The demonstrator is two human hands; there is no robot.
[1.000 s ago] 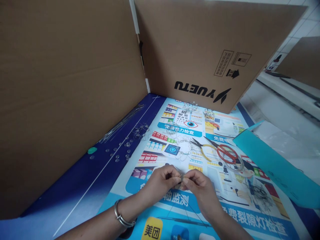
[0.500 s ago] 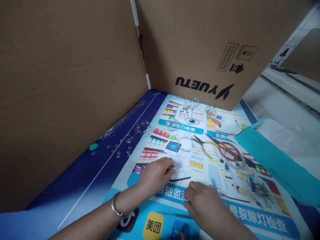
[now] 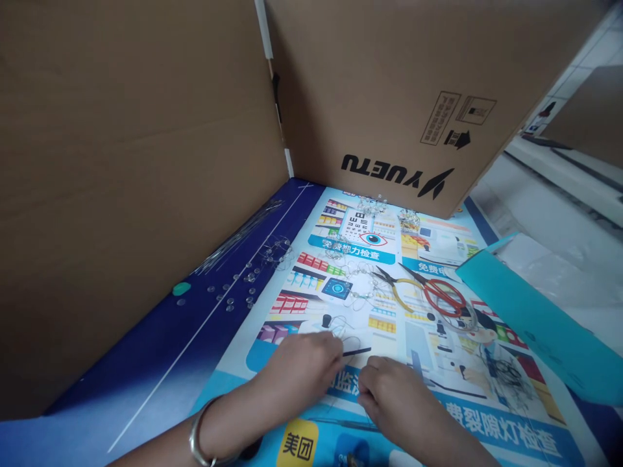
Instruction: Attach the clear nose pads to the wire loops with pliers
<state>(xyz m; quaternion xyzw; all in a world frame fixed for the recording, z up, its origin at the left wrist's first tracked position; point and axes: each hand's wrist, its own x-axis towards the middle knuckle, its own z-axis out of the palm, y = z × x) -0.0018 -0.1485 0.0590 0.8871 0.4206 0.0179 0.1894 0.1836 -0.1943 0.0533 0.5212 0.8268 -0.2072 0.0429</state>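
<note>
**Bench stock, read left to right: both hands low on the poster at a wire loop**

1. Left cardboard wall: upright, closing that whole side. I judge it a screen that keeps small parts from rolling off.
2. Straight wires: a bundle lying along the foot of the wall, out of the working patch.
3. Clear beads: scattered loose on the dark blue strip, with a small green disc just beside them.
4. Left hand: palm down, fingers curled, tips at the wire loop. A bracelet is on its wrist. I cannot tell whether the fingers pinch the wire or only press on it.
5. Wire loop: thin and dark, flat on the poster just ahead of both hands.
6. Right hand: knuckles up, fingers bent under, near the left hand but apart. Its tips are hidden, so I cannot tell its grip.
7. Pliers and red scissors: side by side beyond the hands, probably parked within reach.
8. Teal sheet: overlaps the poster's right edge.

Room: walled on the left and at the back by the printed box. The open poster lies between the hands and the tools, and the right side is unwalled.
</note>
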